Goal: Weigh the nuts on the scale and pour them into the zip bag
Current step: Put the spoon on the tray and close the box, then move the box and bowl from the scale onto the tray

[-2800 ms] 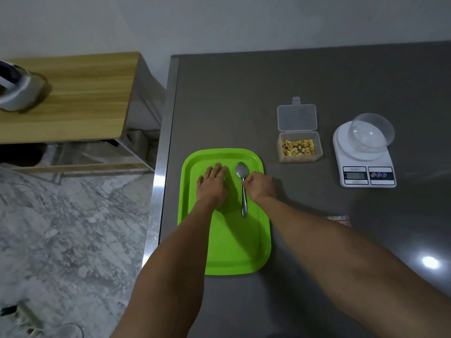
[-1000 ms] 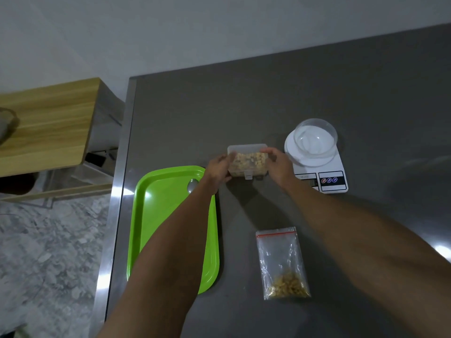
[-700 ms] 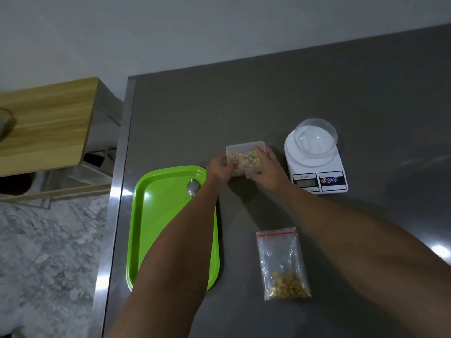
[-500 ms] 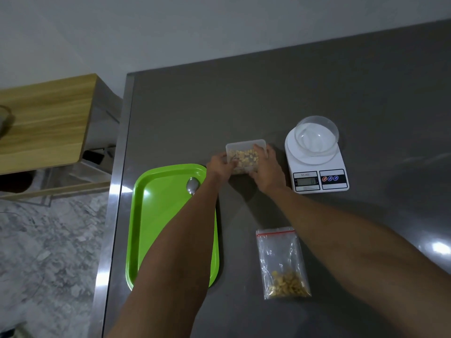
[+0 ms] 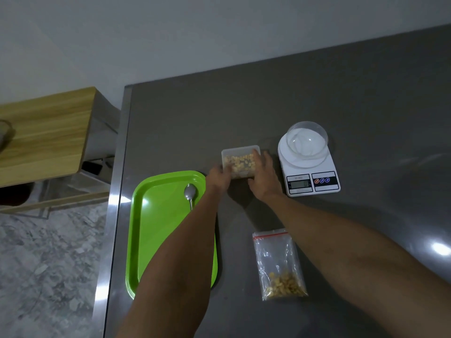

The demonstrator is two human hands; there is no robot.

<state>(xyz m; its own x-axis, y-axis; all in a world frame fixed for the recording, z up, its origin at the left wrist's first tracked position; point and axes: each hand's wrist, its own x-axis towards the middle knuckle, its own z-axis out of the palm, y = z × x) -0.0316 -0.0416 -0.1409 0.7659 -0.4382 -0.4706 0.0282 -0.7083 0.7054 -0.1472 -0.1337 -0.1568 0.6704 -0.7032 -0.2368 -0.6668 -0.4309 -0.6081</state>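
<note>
while your left hand [image 5: 219,175] and right hand [image 5: 264,178] gripped the small clear plastic box of nuts [image 5: 240,161] on the grey counter [image 5: 244,106] (beside the white digital scale [image 5: 308,167]), a squeeze could have popped its lid, scattering nuts short of the clear red-zip bag [image 5: 278,263].

Legible markings, as far as we can make them out:

1. Kitchen scale [image 5: 309,167], white, just beside the right hand [image 5: 264,178] on its outer side. We see a small line of lettering above the display [image 5: 299,184], too small for us to read. The display itself shows faint digits we cannot make out. Beside it sit three round buttons [image 5: 322,180], one red and two blue, their symbols too small to tell.

2. Zip bag [image 5: 279,264], nearer the person than both hands. We find no print on it, only a red strip along its mouth.
</note>
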